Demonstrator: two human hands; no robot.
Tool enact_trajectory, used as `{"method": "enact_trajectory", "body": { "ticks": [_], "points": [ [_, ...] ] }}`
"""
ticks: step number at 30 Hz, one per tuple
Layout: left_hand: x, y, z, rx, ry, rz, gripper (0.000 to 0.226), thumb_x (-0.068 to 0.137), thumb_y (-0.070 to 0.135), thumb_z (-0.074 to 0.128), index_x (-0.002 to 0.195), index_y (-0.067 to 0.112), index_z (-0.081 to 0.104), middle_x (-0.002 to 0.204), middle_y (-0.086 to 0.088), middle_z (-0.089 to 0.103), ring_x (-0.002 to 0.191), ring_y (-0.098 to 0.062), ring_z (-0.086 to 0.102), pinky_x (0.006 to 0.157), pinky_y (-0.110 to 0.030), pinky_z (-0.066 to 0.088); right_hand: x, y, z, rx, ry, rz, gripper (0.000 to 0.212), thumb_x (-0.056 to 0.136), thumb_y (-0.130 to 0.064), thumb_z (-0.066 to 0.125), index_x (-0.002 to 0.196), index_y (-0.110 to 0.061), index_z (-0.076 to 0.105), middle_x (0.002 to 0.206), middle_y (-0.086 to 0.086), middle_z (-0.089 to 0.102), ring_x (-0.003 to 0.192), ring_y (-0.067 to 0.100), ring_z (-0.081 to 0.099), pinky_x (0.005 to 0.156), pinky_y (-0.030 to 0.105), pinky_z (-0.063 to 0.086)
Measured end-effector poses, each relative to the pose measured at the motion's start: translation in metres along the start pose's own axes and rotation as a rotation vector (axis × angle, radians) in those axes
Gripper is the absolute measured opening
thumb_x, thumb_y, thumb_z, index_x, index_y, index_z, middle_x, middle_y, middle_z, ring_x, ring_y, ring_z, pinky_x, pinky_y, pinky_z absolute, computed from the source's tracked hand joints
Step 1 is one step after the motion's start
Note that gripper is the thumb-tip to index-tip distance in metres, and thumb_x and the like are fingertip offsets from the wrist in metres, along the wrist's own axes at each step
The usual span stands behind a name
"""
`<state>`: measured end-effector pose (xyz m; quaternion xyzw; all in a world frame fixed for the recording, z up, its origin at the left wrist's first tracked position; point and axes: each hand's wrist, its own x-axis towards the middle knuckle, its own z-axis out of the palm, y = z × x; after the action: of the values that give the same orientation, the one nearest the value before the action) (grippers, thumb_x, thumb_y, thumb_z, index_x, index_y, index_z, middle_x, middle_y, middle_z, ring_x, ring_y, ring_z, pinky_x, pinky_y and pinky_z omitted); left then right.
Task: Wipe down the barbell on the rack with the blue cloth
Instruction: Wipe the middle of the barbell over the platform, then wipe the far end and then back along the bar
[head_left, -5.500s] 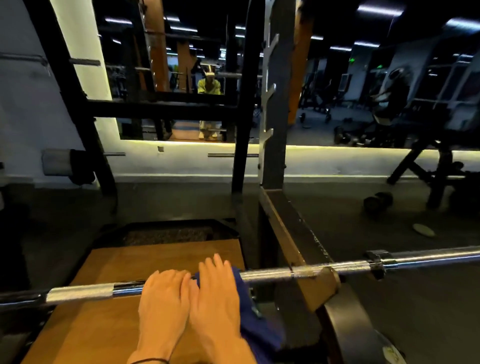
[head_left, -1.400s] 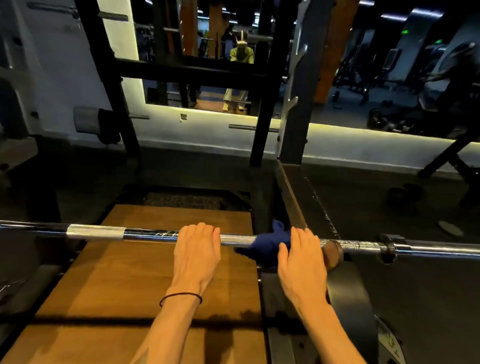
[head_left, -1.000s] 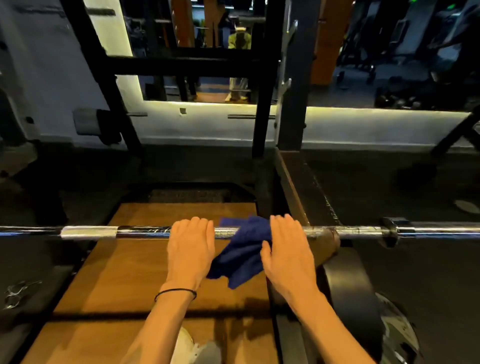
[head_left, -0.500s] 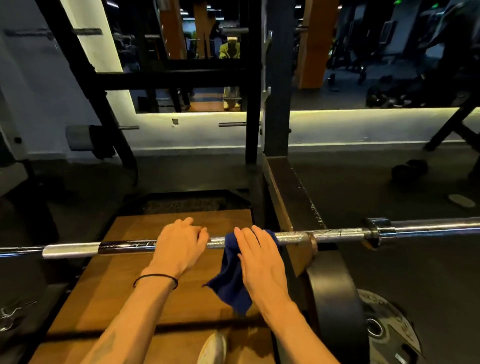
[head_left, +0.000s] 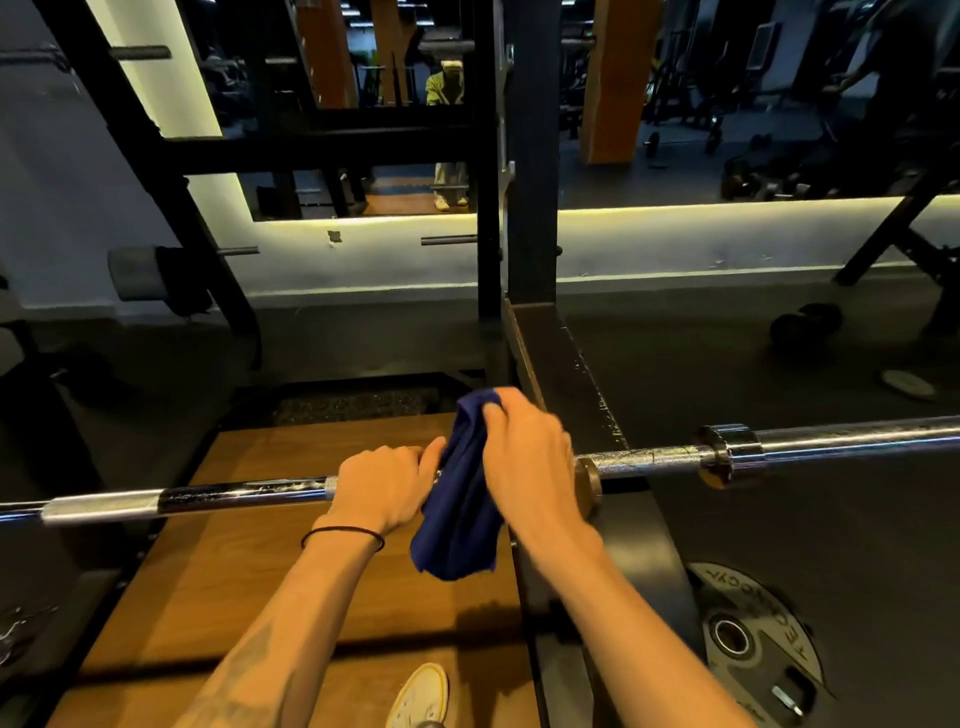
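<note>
Shoe toe (head_left: 418, 693) pokes in at the bottom edge, pale, standing on the wooden platform (head_left: 208, 597). Weight plate (head_left: 753, 644) lies flat low right, beside the dark rack base.

Left hand (head_left: 382, 488) is curled around the barbell (head_left: 234, 496), knuckles up, thin black band (head_left: 343, 532) on the wrist. It looks like a steadying grip, just beside the cloth.

Right hand (head_left: 530, 462) pinches the blue cloth (head_left: 460, 499) near its top, fingers bunched around a fold, raised slightly above bar height. Cloth hangs down across the bar between the two hands, loose lower corner dangling below the shaft. I can't tell whether the cloth presses on the steel right now or just drapes in front of it.

Bar runs left to right across the view and sits in the rack's holder (head_left: 587, 480) just right of the right hand; collar (head_left: 724, 454) and sleeve carry on to the right edge.

Risks, judged from this: cloth is held only by a pinch at one end, so a fast stroke could leave most of it trailing without real contact. Dangling corner could snag at the holder. Pushing hard sideways could roll the bar in its cradle if the left hand loosens. Sleeve side looks likely to get skipped.

Farther back: black rack upright (head_left: 530, 208), lit mirror strip, a dumbbell (head_left: 805, 325) on the floor.
</note>
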<state>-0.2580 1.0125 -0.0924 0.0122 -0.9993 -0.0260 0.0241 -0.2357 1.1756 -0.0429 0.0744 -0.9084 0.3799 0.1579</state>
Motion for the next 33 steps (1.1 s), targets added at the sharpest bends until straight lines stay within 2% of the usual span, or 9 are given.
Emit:
{"method": "enact_trajectory", "body": {
  "ticks": [4, 7, 12, 16, 19, 21, 26, 29, 33],
  "points": [
    [-0.006, 0.014, 0.002, -0.032, 0.036, 0.026, 0.067, 0.100, 0.062, 0.011, 0.096, 0.027, 0.068, 0.080, 0.003, 0.064, 0.077, -0.019, 0.061, 0.065, -0.030, 0.037, 0.042, 0.012, -0.036, 0.114, 0.060, 0.074, 0.025, 0.107, -0.029, 0.038, 0.108, -0.019, 0.061, 0.096, 0.003, 0.063, 0.092, 0.024, 0.062, 0.078, 0.040, 0.048],
    [-0.011, 0.013, 0.004, 0.038, 0.142, 0.064, 0.066, 0.098, 0.062, 0.011, 0.101, 0.031, 0.068, 0.088, 0.005, 0.067, 0.078, -0.016, 0.064, 0.062, -0.028, 0.038, 0.068, 0.022, -0.082, 0.119, 0.249, 0.071, 0.024, 0.106, -0.026, 0.040, 0.086, -0.021, 0.053, 0.076, -0.006, 0.052, 0.074, 0.016, 0.052, 0.068, 0.031, 0.030],
    [-0.010, 0.020, 0.002, 0.046, 0.138, 0.096, 0.069, 0.098, 0.059, 0.005, 0.099, 0.028, 0.066, 0.089, 0.005, 0.067, 0.079, -0.016, 0.065, 0.069, -0.031, 0.051, 0.075, 0.037, -0.119, 0.084, 0.240, -0.154, 0.018, 0.106, -0.029, 0.044, 0.105, -0.025, 0.062, 0.082, -0.010, 0.059, 0.071, -0.001, 0.055, 0.056, 0.014, 0.036],
    [-0.012, 0.023, 0.003, -0.010, 0.099, 0.109, 0.080, 0.090, 0.073, 0.007, 0.114, 0.024, 0.065, 0.093, 0.002, 0.070, 0.085, -0.015, 0.065, 0.076, -0.031, 0.054, 0.042, 0.082, -0.081, 0.165, -0.187, -0.117, 0.024, 0.104, -0.029, 0.045, 0.109, -0.022, 0.067, 0.098, -0.005, 0.069, 0.090, 0.001, 0.063, 0.083, 0.025, 0.049],
    [-0.013, 0.022, -0.003, 0.003, 0.007, 0.115, 0.085, 0.085, 0.079, 0.010, 0.123, 0.023, 0.061, 0.085, 0.003, 0.067, 0.083, -0.014, 0.065, 0.074, -0.027, 0.051, 0.015, 0.111, -0.054, 0.230, -0.401, -0.015, 0.031, 0.106, -0.028, 0.043, 0.123, -0.019, 0.067, 0.121, -0.001, 0.069, 0.114, 0.008, 0.061, 0.109, 0.040, 0.040],
    [-0.009, 0.021, -0.008, -0.001, -0.025, 0.114, 0.089, 0.080, 0.082, 0.010, 0.123, 0.023, 0.061, 0.078, 0.005, 0.064, 0.079, -0.012, 0.064, 0.070, -0.025, 0.050, 0.016, 0.118, -0.056, 0.209, -0.431, -0.033, 0.030, 0.107, -0.022, 0.043, 0.131, -0.026, 0.060, 0.133, -0.007, 0.061, 0.123, 0.003, 0.054, 0.114, 0.029, 0.035],
    [-0.010, 0.021, -0.004, -0.067, 0.011, 0.086, 0.076, 0.078, 0.084, 0.015, 0.102, 0.028, 0.060, 0.067, 0.009, 0.058, 0.064, -0.006, 0.056, 0.058, -0.022, 0.040, 0.020, 0.149, -0.092, -0.039, -0.424, -0.118, 0.033, 0.105, -0.017, 0.046, 0.134, -0.024, 0.061, 0.128, -0.019, 0.055, 0.122, -0.001, 0.048, 0.097, -0.003, 0.024],
    [-0.011, 0.024, -0.002, -0.093, 0.049, 0.064, 0.064, 0.083, 0.082, 0.022, 0.091, 0.029, 0.058, 0.064, 0.009, 0.058, 0.059, -0.005, 0.052, 0.055, -0.023, 0.033, 0.017, 0.175, -0.101, -0.150, -0.330, -0.128, 0.035, 0.104, -0.021, 0.049, 0.138, -0.025, 0.058, 0.138, -0.015, 0.052, 0.136, 0.002, 0.040, 0.111, 0.009, 0.017],
    [-0.015, 0.034, 0.006, -0.101, 0.175, -0.006, 0.072, 0.082, 0.083, 0.024, 0.100, 0.027, 0.065, 0.069, 0.012, 0.057, 0.066, -0.008, 0.053, 0.067, -0.029, 0.037, 0.005, 0.151, -0.067, -0.024, -0.270, -0.164, 0.036, 0.100, -0.032, 0.044, 0.132, -0.034, 0.059, 0.140, -0.022, 0.052, 0.141, -0.001, 0.034, 0.120, 0.025, 0.018]
  ]
}}
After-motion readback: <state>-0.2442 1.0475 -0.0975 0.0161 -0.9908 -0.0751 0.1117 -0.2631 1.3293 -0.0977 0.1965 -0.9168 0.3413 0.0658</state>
